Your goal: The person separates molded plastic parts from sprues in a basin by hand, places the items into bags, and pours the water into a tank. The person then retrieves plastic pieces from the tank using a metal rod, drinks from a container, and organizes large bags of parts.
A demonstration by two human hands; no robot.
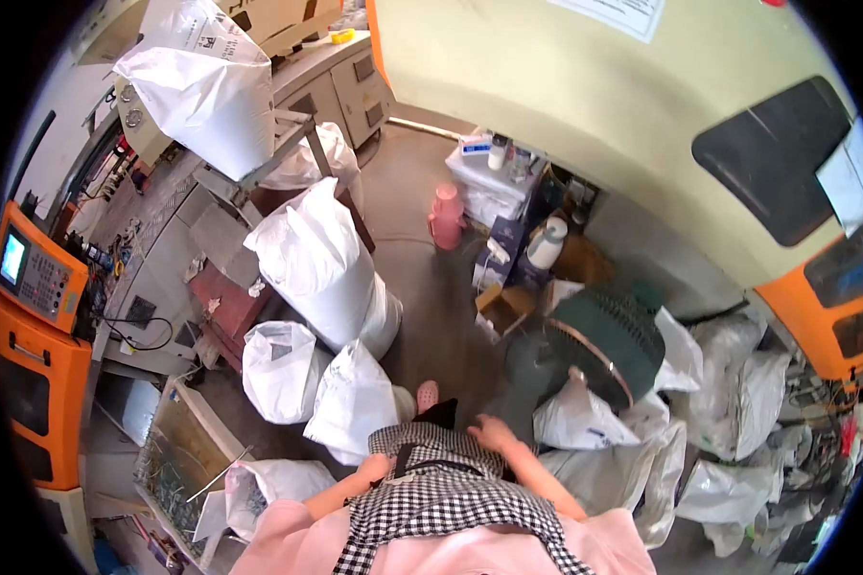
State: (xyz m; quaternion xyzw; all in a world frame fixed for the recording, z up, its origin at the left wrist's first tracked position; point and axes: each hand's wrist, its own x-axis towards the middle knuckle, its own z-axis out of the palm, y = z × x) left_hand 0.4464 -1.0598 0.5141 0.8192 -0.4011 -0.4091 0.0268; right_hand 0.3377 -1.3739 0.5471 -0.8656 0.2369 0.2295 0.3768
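My left hand (376,467) is beside the checked apron (451,498), just below a white woven sack (352,398). Its fingers are too small and partly hidden to make out, and whether it touches the sack cannot be told. My right hand (490,434) hangs in front of the apron's other side with its fingers apart, holding nothing. To its right are a white sack (582,420) and a large dark green drum-like thing (609,345) with a metal rim. One pink shoe (427,395) shows on the floor ahead.
Tall full white sacks (307,249) stand front left, with another sack (201,96) higher up. A crate of scrap (177,470) is at lower left. Ahead are a pink jug-like container (446,217) and an open cardboard box (503,309). Machine housings (585,86) flank both sides.
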